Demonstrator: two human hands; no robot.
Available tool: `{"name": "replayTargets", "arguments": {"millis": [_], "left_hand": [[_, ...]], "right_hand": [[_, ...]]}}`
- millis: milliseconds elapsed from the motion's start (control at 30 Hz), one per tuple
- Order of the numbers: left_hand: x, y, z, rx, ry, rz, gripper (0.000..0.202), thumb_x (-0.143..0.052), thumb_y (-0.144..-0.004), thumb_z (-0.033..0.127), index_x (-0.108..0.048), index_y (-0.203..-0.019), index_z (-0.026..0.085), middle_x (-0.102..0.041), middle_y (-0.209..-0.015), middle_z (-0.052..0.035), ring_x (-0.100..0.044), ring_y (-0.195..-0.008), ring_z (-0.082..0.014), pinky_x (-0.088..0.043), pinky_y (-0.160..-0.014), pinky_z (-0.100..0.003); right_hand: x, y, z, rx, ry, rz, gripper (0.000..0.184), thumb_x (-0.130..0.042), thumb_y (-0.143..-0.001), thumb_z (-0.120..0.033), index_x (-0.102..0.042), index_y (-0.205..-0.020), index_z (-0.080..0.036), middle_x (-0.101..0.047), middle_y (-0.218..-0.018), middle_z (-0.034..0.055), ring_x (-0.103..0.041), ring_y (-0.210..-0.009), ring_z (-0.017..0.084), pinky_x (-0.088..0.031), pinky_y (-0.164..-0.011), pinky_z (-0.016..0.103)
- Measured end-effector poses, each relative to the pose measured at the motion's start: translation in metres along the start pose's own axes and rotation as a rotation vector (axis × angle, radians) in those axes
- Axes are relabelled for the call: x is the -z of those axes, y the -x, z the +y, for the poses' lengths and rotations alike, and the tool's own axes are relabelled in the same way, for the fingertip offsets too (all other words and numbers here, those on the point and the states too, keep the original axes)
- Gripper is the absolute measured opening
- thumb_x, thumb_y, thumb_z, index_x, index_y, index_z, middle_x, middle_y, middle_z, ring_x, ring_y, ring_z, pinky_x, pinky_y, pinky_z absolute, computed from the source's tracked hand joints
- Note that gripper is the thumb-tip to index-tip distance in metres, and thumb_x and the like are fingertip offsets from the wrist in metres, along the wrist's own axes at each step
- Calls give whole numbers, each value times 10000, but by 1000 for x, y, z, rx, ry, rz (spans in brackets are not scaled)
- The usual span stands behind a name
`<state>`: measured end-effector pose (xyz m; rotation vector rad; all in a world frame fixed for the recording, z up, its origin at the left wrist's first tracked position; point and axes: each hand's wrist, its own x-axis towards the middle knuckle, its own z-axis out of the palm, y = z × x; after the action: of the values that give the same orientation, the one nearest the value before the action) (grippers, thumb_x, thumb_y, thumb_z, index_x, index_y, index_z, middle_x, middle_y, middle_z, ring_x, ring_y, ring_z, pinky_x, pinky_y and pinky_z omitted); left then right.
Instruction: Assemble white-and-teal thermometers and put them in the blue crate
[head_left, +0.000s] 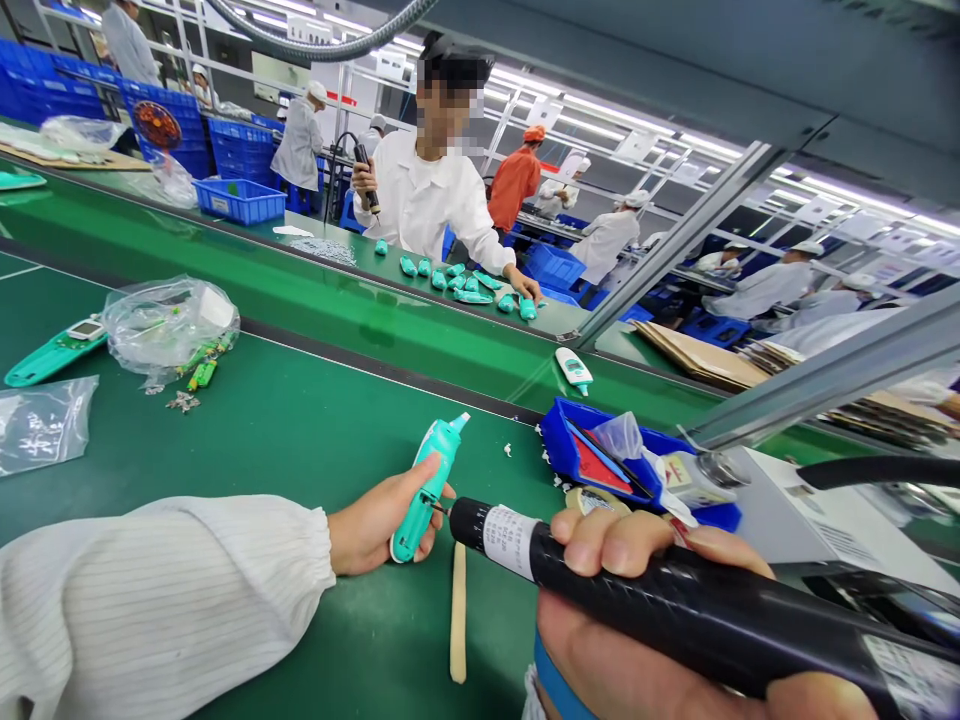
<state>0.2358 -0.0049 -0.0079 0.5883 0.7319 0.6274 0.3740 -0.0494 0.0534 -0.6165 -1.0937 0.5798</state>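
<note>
My left hand (375, 525) is closed around a teal handheld device (429, 485), holding it tilted with its white tip pointing up and away. My right hand (645, 620) grips a black electric screwdriver (600, 575) lying nearly level, and its bit touches the side of the teal device. Both hands hover just above the green table mat (300, 440). A white striped sleeve covers my left forearm.
A wooden stick (458, 615) lies under the tool. A blue parts bin (592, 455) sits right of the device. Plastic bags (169, 325) and another teal device (52, 352) lie at left. A person in white works across the green conveyor (300, 290) beside several teal devices (469, 285).
</note>
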Motion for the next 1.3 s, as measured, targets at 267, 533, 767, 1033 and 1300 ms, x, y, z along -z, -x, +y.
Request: {"name": "replayTargets", "arguments": {"millis": [267, 533, 767, 1033, 1300], "left_hand": [[1, -1, -2, -28, -20, -30, 566, -466, -638, 699, -484, -797, 156, -446, -513, 48, -385, -363, -53, -292, -357, -177], [2, -2, -4, -27, 15, -58, 570, -448, -637, 714, -478, -774, 162, -427, -494, 53, -380, -372, -55, -295, -367, -180], [-1, 0, -2, -44, -46, -36, 569, -429, -642, 718, -449, -797, 170, -429, -474, 60, -369, -358, -59, -289, -371, -187], [0, 1, -3, -74, -29, -28, 553, -427, -648, 713, -414, -791, 180, -414, -448, 69, -359, -348, -62, -292, -366, -189], [-1, 1, -2, -77, -4, -34, 542, -442, -644, 708, -412, -731, 175, -407, -442, 65, -349, -344, -55, -287, -356, -183]], "right_hand": [[-7, 1, 6, 26, 24, 24, 430, -428, -656, -588, -513, -878, -230, -493, -552, -42, -421, -435, 133, -356, -458, 316], [-13, 2, 6, 59, 12, -69, 409, -428, -682, -586, -518, -862, -230, -510, -576, -39, -436, -450, 134, -359, -463, 316], [-14, 0, 6, 43, 22, -128, 407, -443, -678, -595, -513, -817, -219, -516, -586, -42, -454, -458, 127, -374, -475, 313], [-29, -1, 9, 71, -6, -56, 372, -471, -642, -561, -520, -745, -207, -505, -524, -51, -439, -397, 113, -341, -408, 275], [-34, 0, 9, 31, -35, -12, 485, -482, -636, -562, -568, -956, -209, -507, -494, -47, -405, -371, 117, -360, -411, 285]]}}
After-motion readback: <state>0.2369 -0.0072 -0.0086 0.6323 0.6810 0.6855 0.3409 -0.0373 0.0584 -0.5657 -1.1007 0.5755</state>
